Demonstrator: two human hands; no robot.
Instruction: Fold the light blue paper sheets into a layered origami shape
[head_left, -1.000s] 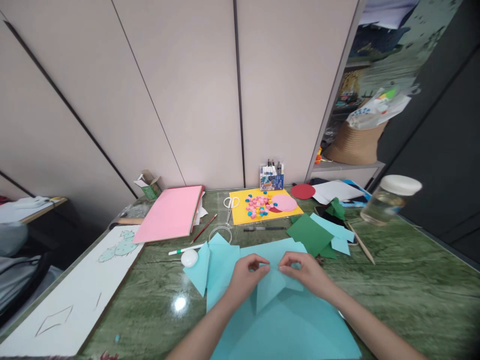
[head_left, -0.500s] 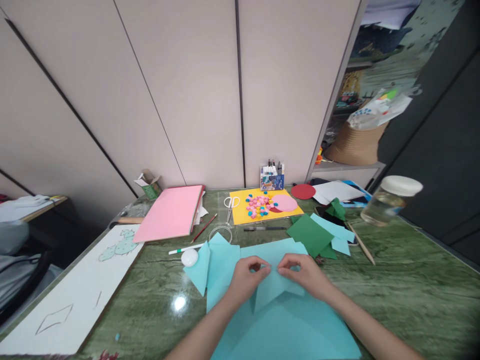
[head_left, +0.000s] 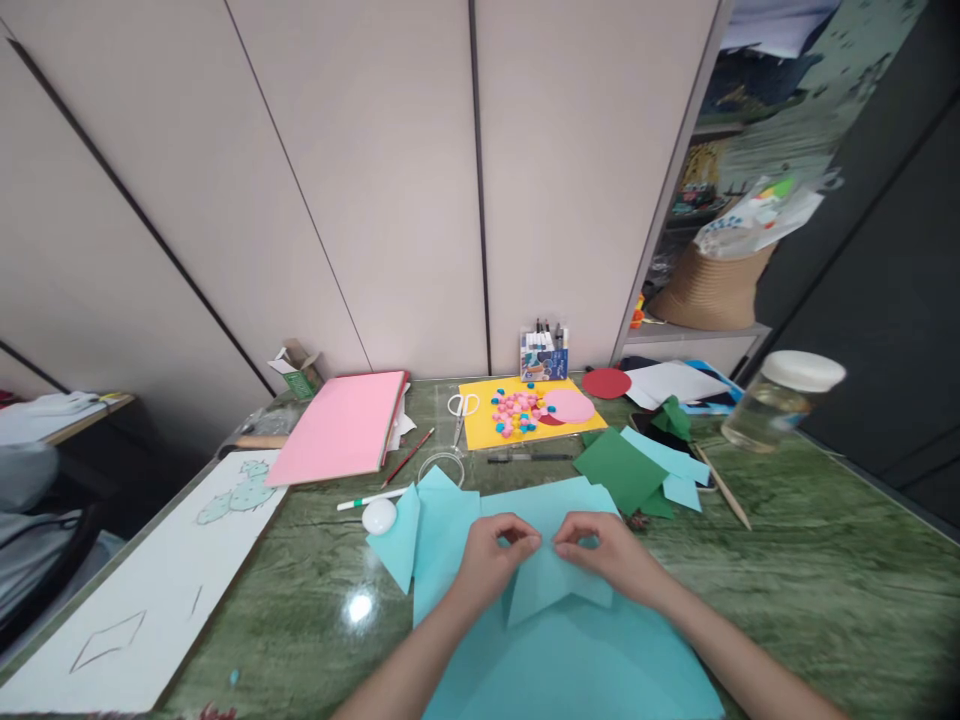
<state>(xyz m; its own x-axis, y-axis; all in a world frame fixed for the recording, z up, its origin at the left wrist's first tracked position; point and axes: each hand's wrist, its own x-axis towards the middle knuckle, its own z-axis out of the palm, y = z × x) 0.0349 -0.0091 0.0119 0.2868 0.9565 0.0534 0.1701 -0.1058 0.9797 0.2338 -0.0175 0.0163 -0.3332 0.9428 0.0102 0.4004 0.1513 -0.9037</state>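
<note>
Between my hands a small folded piece of light-blue paper [head_left: 559, 585] stands tilted above larger light-blue sheets [head_left: 577, 660]. My left hand [head_left: 499, 555] pinches its upper edge with thumb and forefinger. A short way to the right, my right hand [head_left: 607, 550] pinches the same edge, the two fingertips nearly meeting. Beside my left hand lie another light-blue sheet [head_left: 442, 530] and a folded light-blue piece [head_left: 405, 545], with a white round object [head_left: 379, 515] at its edge.
Scissors [head_left: 463, 405], a roll of clear tape [head_left: 442, 468], a pencil [head_left: 409, 457] and a black pen [head_left: 529, 457] lie beyond. Pink and blue bits rest on yellow paper [head_left: 480, 425]. Green paper [head_left: 619, 470] and a lidded jar [head_left: 780, 405] are right, a cactus drawing [head_left: 172, 570] left.
Almost nothing differs. My right hand and the folded light-blue paper have shifted very slightly; both hands keep their pinch.
</note>
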